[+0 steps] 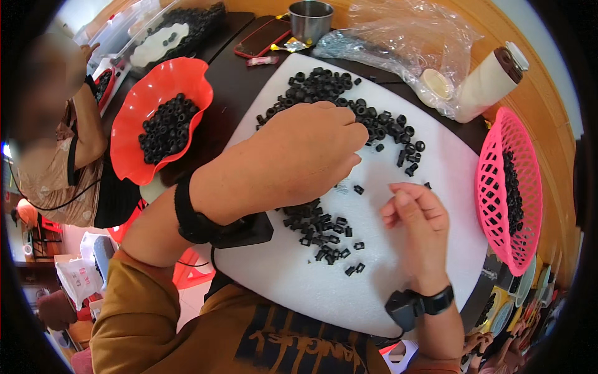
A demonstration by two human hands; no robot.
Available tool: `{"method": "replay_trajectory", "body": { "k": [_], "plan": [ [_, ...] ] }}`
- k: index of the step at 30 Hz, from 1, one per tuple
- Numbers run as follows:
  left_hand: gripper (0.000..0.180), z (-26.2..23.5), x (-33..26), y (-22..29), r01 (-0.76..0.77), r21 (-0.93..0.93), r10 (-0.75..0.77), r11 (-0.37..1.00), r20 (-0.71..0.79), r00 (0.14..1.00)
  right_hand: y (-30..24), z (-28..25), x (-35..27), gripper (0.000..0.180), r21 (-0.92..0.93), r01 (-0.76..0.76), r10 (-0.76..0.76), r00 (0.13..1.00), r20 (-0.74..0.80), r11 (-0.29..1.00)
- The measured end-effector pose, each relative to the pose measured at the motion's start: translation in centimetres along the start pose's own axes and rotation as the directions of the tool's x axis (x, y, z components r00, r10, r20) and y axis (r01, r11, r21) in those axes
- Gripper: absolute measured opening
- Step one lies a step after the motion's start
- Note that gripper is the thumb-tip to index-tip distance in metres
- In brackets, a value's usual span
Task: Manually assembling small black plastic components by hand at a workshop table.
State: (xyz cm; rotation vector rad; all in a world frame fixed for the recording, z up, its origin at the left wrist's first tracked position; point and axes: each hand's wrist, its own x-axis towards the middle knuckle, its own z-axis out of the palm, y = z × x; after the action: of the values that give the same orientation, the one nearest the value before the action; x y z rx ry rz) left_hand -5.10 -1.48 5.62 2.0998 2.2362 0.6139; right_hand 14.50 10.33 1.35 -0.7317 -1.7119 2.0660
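My left hand [305, 146] reaches across a white foam board [448, 156], over the near edge of a heap of small black ring-shaped parts [314, 87]. Its back faces up and its fingers curl under, so the fingertips and whatever they hold are hidden. To the right, my right hand [420, 215] is raised above the board with thumb and fingers drawn together. No part shows clearly between them. Below my left hand lies a looser group of small black parts [321, 227], and a single black part [358, 189] sits between the two hands.
A red wavy-rimmed bowl [124, 134] of black parts stands left, a pink lattice basket [526, 143] right. Beyond the board are a phone [263, 37], a metal cup [310, 25], a plastic bag [398, 37] and a pale bottle [489, 84]. Another person [75, 149] sits left.
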Motion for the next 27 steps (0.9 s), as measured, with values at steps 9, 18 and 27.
{"method": "replay_trajectory", "body": {
  "k": [9, 18, 27],
  "plan": [
    [0.028, 4.9, 8.1, -0.5, -0.271, -0.127, 0.272, 0.954, -0.006, 0.962, 1.3, -0.9, 0.1, 0.004, -0.283, 0.333, -0.254, 0.925, 0.282, 0.900],
    [0.044, 8.9, 9.4, 1.0, -0.158, -0.047, 0.163, 0.986, 0.124, 0.979, 1.0, -1.6, 0.4, 0.006, -0.260, 0.453, -0.319, 0.846, 0.428, 0.853],
    [0.039, 7.5, 5.5, 2.8, -0.284, -0.180, 0.302, 0.942, 0.083, 0.950, 1.0, -1.1, 0.4, 0.004, -0.305, 0.487, -0.325, 0.830, 0.454, 0.818]
  ]
}}
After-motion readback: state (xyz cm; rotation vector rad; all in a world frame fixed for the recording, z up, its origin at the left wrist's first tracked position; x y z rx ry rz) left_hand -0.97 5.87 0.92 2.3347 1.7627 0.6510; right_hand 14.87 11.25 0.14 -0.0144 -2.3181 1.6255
